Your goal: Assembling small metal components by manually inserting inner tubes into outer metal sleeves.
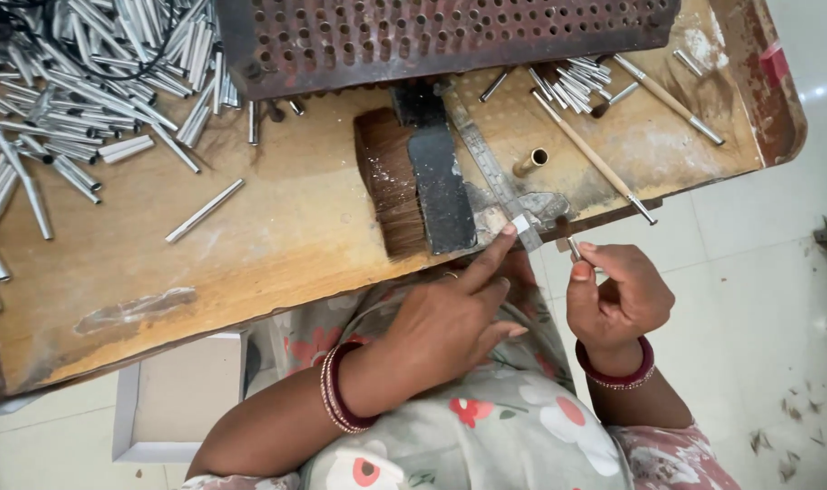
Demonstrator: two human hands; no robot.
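Evidently early going: a big heap of tubes (78, 82) lies loose on the bench (277, 236), few brushes (604, 163) finished. Right hand (613, 304) pinches a ferrule (573, 249) between thumb and forefinger at the bench edge. Left hand (450, 318) is half-curled, forefinger pressing the ruler (491, 172) tip, just beside the ferrule.

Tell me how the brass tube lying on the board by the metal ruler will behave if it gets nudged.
The brass tube looks round and smooth, so a nudge would probably roll it. It seems rigid, hollow and open-ended, so likely light and unbending. The wooden board looks flat, but its edge is close, so it might roll off.
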